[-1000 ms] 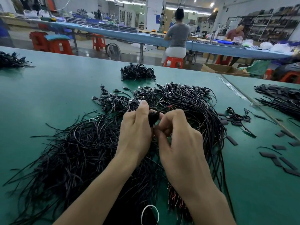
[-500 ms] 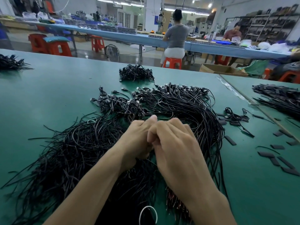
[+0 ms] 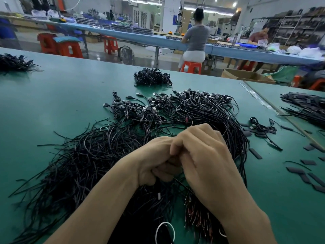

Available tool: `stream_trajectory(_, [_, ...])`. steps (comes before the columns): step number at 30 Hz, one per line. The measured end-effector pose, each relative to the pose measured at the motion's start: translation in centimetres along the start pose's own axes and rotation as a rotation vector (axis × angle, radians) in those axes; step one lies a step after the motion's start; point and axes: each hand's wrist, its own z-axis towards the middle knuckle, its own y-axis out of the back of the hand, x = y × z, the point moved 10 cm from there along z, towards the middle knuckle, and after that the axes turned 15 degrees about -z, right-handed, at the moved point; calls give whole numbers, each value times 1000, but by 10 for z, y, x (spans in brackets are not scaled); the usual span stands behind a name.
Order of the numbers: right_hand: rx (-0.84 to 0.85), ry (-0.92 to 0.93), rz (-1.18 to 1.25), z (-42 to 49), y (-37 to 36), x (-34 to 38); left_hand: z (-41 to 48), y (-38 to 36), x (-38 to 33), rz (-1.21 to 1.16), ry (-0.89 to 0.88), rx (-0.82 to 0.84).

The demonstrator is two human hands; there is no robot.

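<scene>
Since the earlier frames, both hands have sunk toward the lower centre and closed knuckle to knuckle, hiding the dark piece that showed between my fingertips.

Green tabletop: one, filling the frame below the workshop aisle.

Main heap: one, at centre and lower left. Its black cables are far too many to count, and plug ends lie along its upper edge.

Hands: two. I hold my left hand and right hand just below centre, touching each other, with fingers curled tight around a single cable. Only a thin strand of it shows, leaving beneath them toward the lower right. Whatever else they hold is hidden.

Outlying bundles: three, well apart from the heap. These are the upper-left bundle, the upper-centre bundle and the right-edge bundle.

Small tangle: one, right of centre.

Loose sleeves: short, flat and black, scattered at right. I count more than a dozen, but the exact number is unclear toward the frame edge.

White loop: one, at bottom centre, lying on the heap.

Progress, as I judge it: I am working one cable at a time, probably fitting a sleeve, so nearly the whole heap is left. Whether the outlying bundles are finished work I cannot tell.
</scene>
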Motion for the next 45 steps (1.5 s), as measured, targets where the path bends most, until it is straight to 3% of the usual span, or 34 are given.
stream_trajectory(5, [24, 50, -15, 2, 0, 6, -4, -3, 2, 30, 13, 69])
stream_trajectory(9, [91, -23, 93, 0, -5, -10, -5, -8, 10, 98, 82, 91])
stream_trajectory(15, [88, -181, 253, -5, -9, -34, -1, -11, 16, -65, 126, 85])
stream_trajectory(20, [88, -260, 302, -9, -11, -50, -7, -30, 14, -203, 189, 266])
stream_trajectory(22, [88, -277, 320, -10, -10, -54, -13, -34, 12, -144, 180, 323])
stream_trajectory(25, [111, -283, 344, -10, -10, -54, -18, -36, 7, 159, 64, 378])
stream_trajectory(27, [156, -272, 345, -11, -13, -53, -19, -35, 8, 281, 31, 362])
stream_trajectory(32, [266, -240, 329, -17, -17, -53, -19, -34, 17, 293, 91, 331])
stream_trajectory(39, [237, -196, 237, -12, -8, -49, -20, -40, 19, 223, 130, 331])
stream_trajectory(45, [283, -186, 193, -11, -19, -50, -16, -33, 12, 229, 69, 214])
